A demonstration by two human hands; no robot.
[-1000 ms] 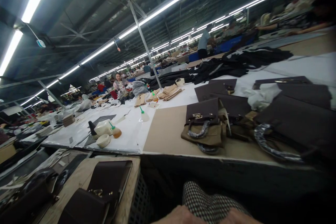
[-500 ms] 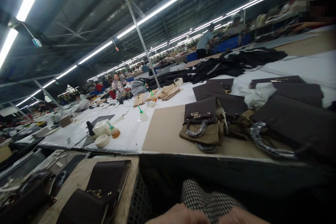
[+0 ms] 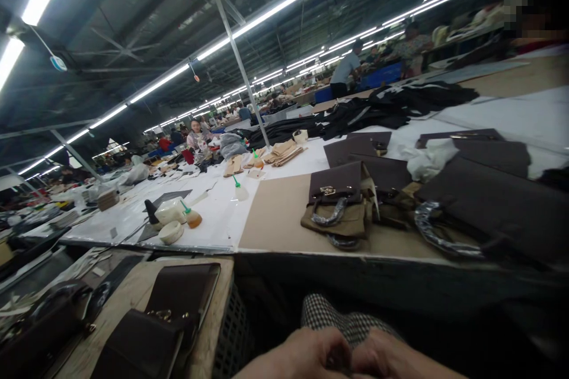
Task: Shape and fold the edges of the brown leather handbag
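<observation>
At the bottom edge, over a lap in black-and-white checked cloth [image 3: 326, 311], my left hand [image 3: 306, 352] and my right hand [image 3: 384, 355] come together. Their fingers are curled inward and close to each other. Whatever they may hold is hidden in the dark gap between them and below the frame. Nearest ahead on the table lies a small dark brown and olive handbag [image 3: 335, 201] with a gold-coloured clasp and wrapped handles. A larger dark bag [image 3: 484, 198] with a plastic-wrapped handle lies to its right.
Dark bag pieces [image 3: 182, 293] lie on a wooden board [image 3: 128, 296] at lower left. Green-tipped bottles [image 3: 192, 218], a tape roll [image 3: 171, 232] and tan pieces [image 3: 284, 154] are on the white table. Black material [image 3: 368, 103] is heaped behind, near a metal post [image 3: 242, 71]. People work farther back.
Both hands have risen further into view, and more of their curled fingers shows. The camera view has shifted slightly; the bags and bottles keep their places.
</observation>
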